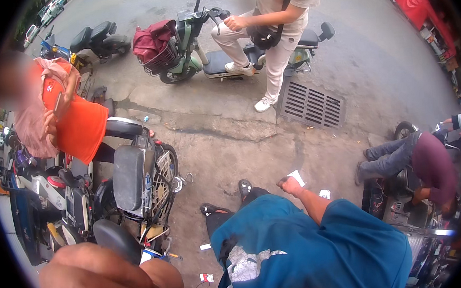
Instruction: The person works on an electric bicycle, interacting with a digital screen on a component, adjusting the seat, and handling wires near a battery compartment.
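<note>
My left hand [90,274] is raised close to the camera at the lower left, large and blurred. Its fingers are curled shut, and whatever they might hold is hidden. Out in front of my teal shirt [312,240], my right arm reaches forward. In its closed fingers my right hand [289,185] holds a small white piece of paper [297,178] that sticks out to the right. Below my hands, my dark shoes [245,187] stand on the concrete.
A parked scooter [130,178] with a metal rack stands at left, among several others. A person in orange [82,127] holds a phone there. Ahead, someone straddles a green scooter [217,63] near a drain grate [313,104]. Another person [434,167] bends at right.
</note>
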A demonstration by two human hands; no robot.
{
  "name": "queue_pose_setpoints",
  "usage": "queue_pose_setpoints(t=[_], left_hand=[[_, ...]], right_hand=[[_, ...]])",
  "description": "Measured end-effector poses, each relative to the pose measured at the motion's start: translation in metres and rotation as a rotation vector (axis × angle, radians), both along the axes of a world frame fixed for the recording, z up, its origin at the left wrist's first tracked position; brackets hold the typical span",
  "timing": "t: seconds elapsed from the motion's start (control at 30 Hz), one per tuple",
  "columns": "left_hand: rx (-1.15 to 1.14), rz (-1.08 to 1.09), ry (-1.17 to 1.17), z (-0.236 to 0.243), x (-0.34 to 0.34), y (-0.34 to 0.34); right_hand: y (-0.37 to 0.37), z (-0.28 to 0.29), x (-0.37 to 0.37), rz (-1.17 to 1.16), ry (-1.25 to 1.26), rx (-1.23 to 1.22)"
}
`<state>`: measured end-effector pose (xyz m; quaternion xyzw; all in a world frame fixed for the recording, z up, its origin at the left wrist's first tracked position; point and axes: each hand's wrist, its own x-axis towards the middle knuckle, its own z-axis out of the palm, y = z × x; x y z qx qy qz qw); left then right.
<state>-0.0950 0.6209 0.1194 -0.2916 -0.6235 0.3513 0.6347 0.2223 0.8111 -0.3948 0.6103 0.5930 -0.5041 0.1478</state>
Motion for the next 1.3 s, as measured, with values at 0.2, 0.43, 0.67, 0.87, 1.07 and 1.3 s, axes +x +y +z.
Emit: queue_pose_setpoints(t=[0.2,0.43,0.67,0.87,1.07,1.3], left_hand=[[0.009,0.008,-0.011,-0.001,0.001,-0.005],[0.032,-0.058,-0.088,0.003,0.001,0.002],[-0.278,-1.195,-1.505,0.054,-0.007,0.018],[-0.447,-1.417,-1.807,0.025,0.0,0.04],[0.264,-1.109,-1.847,-0.15,-0.002,0.073],[0.519,0.195,-2.185,-0.324,0.01,-0.043]], right_hand=[[-0.002,0.0,-0.006,-0.021,0.01,0.029],[0.004,0.013,-0.003,-0.035,-0.007,-0.024],[-0.001,-0.008,0.002,-0.006,-0.019,0.074],[-0.008,-0.01,0.004,-0.087,-0.041,0.062],[-0.002,-0.037,0.008,-0.032,-0.003,0.069],[0.015,-0.014,0.004,-0.16,0.083,-0.055]])
